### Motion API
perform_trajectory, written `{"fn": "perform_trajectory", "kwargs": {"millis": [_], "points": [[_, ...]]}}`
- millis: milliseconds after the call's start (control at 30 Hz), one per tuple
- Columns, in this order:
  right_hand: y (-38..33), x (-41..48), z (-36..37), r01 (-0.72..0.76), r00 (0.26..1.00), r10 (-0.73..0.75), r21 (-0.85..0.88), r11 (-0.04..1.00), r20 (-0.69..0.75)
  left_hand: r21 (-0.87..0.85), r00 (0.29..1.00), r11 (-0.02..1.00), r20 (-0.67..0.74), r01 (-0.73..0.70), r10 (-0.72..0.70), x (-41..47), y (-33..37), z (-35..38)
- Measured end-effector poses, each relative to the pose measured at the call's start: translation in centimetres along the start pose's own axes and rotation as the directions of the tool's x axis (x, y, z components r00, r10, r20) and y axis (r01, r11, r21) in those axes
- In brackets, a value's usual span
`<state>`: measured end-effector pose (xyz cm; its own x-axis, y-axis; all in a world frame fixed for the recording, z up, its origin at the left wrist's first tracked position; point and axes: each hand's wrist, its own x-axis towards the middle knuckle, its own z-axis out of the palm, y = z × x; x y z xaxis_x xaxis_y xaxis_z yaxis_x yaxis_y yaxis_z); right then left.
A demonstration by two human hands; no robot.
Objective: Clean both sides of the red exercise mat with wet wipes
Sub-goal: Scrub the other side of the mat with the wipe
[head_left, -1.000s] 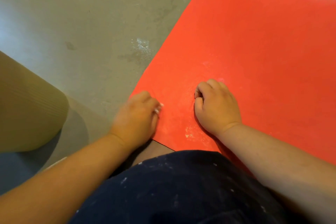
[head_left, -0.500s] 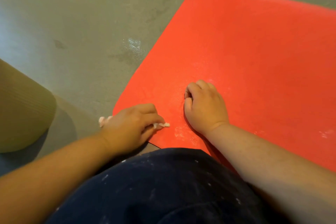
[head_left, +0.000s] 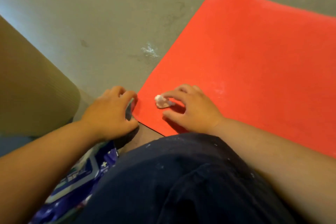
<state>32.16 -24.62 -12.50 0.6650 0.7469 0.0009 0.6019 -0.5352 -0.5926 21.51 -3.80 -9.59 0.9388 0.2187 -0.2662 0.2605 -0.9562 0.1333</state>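
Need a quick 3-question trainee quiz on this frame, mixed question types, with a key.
1. Which hand touches the white wipe wad?
2. True or false: the wad lies off the red mat.
3. The wet-wipe pack is: A) on the mat; B) on the person's left, by the dark-clothed leg; C) beyond the mat's far edge.

Key
1. The right hand; its index finger rests on the wad.
2. False: the wad sits on the mat, close to its near corner.
3. B

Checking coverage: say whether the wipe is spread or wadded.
Wadded: the wet wipe is a small lump on the red exercise mat.
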Motion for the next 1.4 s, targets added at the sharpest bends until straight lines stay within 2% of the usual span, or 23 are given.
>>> {"fn": "perform_trajectory", "kwargs": {"millis": [33,100,233,333,367,433,500,600,667,733,767,833,933,967,1000,1033,1100,1167,1200,1267,1333,1400], "points": [[-0.8,0.5,0.3,0.043,0.997,-0.042,-0.019,0.999,0.064,0.024,0.997,1.0,0.069,0.019,-0.02,-0.3,-0.4,0.0],[-2.0,1.7,0.6,0.101,0.987,-0.096,-0.039,0.994,0.126,-0.037,0.997,0.998,0.061,0.058,-0.056,-0.4,-0.9,-0.1],[-2.9,3.4,0.7,0.203,0.971,-0.179,-0.158,0.966,0.155,-0.142,0.966,0.985,-0.226,0.095,-0.126,1.9,-0.7,-0.9],[-1.4,2.7,-0.7,0.119,0.989,-0.093,-0.238,0.964,0.118,-0.155,0.935,0.973,-0.286,0.17,-0.209,4.5,0.3,-1.4],[-0.7,2.1,-1.4,0.071,0.993,-0.047,-0.222,0.973,0.111,-0.121,0.938,0.98,-0.294,0.155,-0.185,5.1,0.9,-1.3],[0.2,0.4,-2.4,0.048,0.985,-0.023,-0.15,0.988,0.168,-0.044,0.971,0.999,-0.238,0.025,-0.035,5.7,2.5,-0.8],[0.0,-1.4,-2.7,0.092,0.954,-0.072,-0.053,0.994,0.293,-0.003,0.989,0.994,-0.093,-0.112,0.111,5.6,4.0,-0.2],[0.7,-2.9,-3.3,0.126,0.9,-0.121,0.017,0.992,0.42,0.115,0.987,0.981,0.018,-0.158,0.157,5.6,5.1,0.0],[2.7,-2.7,-4.3,0.114,0.937,-0.087,-0.061,0.992,0.34,0.222,0.985,0.962,0.107,-0.16,0.139,5.7,5.4,-0.4],[5.0,-2.5,-5.4,-0.03,0.993,0.044,-0.125,0.992,0.108,0.301,0.98,0.942,0.171,-0.147,0.099,5.4,6.0,-1.4],[5.6,-2.7,-5.6,-0.097,0.995,0.1,-0.111,0.989,0.021,0.326,0.977,0.933,0.192,-0.153,0.093,5.3,6.3,-1.6],[5.1,-3.8,-4.9,-0.064,0.998,0.065,-0.055,0.996,0.023,0.358,0.969,0.92,0.235,-0.159,0.076,5.2,6.8,-1.8],[2.8,-6.1,-3.7,0.118,0.951,-0.124,0.038,0.992,0.282,0.374,0.958,0.916,0.286,-0.143,0.033,5.3,7.6,-2.3],[2.7,-6.4,-3.8,0.135,0.929,-0.143,0.045,0.99,0.341,0.382,0.955,0.913,0.297,-0.144,0.026,5.2,7.9,-2.4],[3.3,-6.2,-4.2,0.14,0.93,-0.143,0.034,0.99,0.338,0.389,0.953,0.91,0.302,-0.145,0.022,5.2,8.1,-2.5],[4.3,-5.7,-4.7,0.115,0.954,-0.114,0.014,0.993,0.277,0.393,0.953,0.908,0.303,-0.144,0.02,5.3,8.3,-2.5],[6.2,-5.1,-5.6,-0.048,0.997,0.048,-0.003,0.999,0.061,0.392,0.951,0.91,0.31,-0.138,0.011,5.5,8.7,-2.4],[6.8,-5.0,-5.4,-0.134,0.99,0.135,0.022,0.991,-0.05,0.382,0.949,0.916,0.314,-0.125,-0.001,6.0,8.6,-2.2],[6.3,-5.2,-4.9,-0.101,0.995,0.101,0.03,0.994,-0.02,0.373,0.947,0.92,0.32,-0.123,-0.003,6.3,8.5,-2.0],[4.4,-6.2,-4.1,0.054,0.986,-0.063,0.061,0.997,0.157,0.353,0.942,0.927,0.335,-0.128,0.003,7.0,8.0,-1.5],[3.1,-7.1,-4.3,0.151,0.923,-0.174,0.092,0.984,0.343,0.345,0.937,0.929,0.349,-0.135,0.006,7.8,7.6,-1.1],[3.2,-6.8,-5.0,0.203,0.876,-0.208,0.059,0.977,0.435,0.338,0.934,0.932,0.358,-0.132,0.002,8.4,7.4,-0.9]]}}
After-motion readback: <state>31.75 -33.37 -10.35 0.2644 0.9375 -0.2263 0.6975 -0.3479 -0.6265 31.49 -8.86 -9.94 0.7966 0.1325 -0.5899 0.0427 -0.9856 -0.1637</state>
